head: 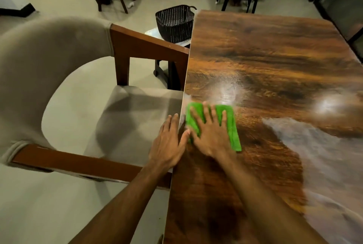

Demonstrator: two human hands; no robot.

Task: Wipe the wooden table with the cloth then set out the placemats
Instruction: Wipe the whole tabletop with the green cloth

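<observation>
On the wooden table (275,57), near its left edge, a folded green cloth (233,131) lies flat under the right hand (208,133), whose spread, straight fingers press it down, while the left hand (169,145), fingers straight and holding nothing, rests against that same table edge

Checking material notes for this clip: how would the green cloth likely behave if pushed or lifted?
The green cloth looks soft and folded flat, so it would probably droop when lifted. Under the flat right hand it likely slides easily on the glossy wooden table.
</observation>
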